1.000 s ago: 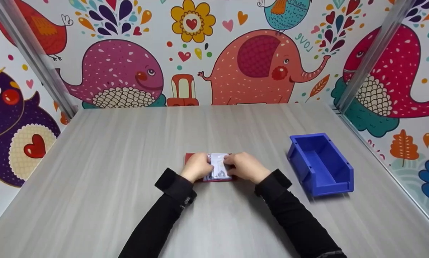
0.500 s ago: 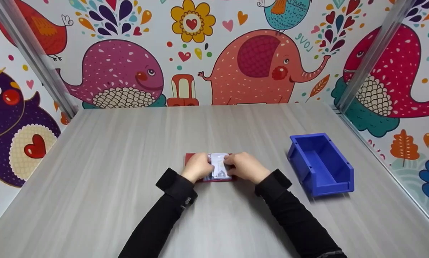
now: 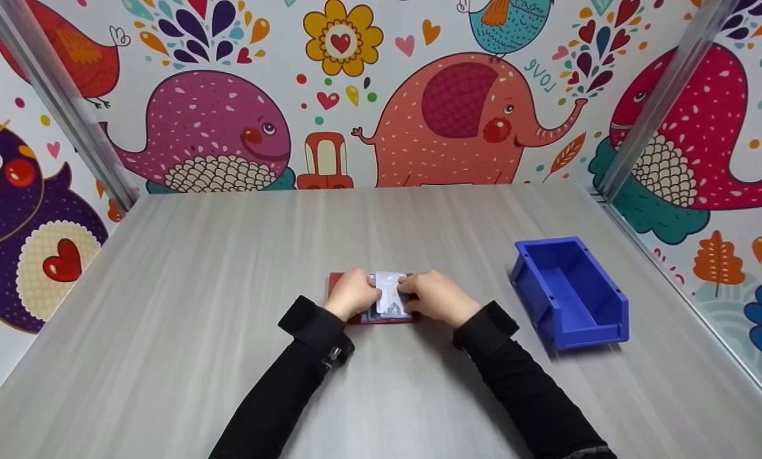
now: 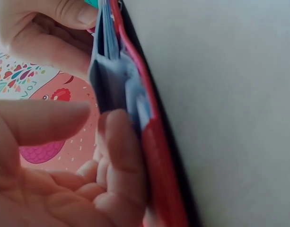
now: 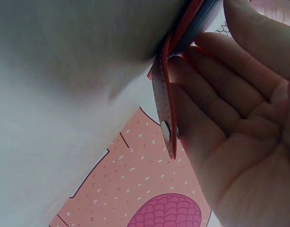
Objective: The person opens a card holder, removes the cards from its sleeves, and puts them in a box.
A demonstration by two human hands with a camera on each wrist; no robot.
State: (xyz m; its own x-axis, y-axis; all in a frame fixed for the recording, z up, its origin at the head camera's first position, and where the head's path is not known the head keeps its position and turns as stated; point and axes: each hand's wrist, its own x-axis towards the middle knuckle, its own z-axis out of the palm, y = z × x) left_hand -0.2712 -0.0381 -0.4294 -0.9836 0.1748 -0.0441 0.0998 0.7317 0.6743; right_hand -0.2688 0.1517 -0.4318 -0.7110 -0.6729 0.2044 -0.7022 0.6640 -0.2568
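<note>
A red card holder lies unfolded on the table, its clear bluish sleeves fanned a little apart in the left wrist view. On top sits a whitish card; whether it is inside a sleeve I cannot tell. My left hand holds the holder's left part, fingertips curled against the sleeve edges and thumb near the card. From the right, my right hand pinches the sleeves between thumb and fingers. A red strap with a metal snap hangs beside the right fingers in the right wrist view.
To the right stands a blue plastic bin with a low front. The pale wood-grain table is bounded by cartoon-printed walls and metal corner posts.
My left hand and wrist have shifted slightly up and to the right, and the card's top edge sits a touch higher. The right hand stays in place.
</note>
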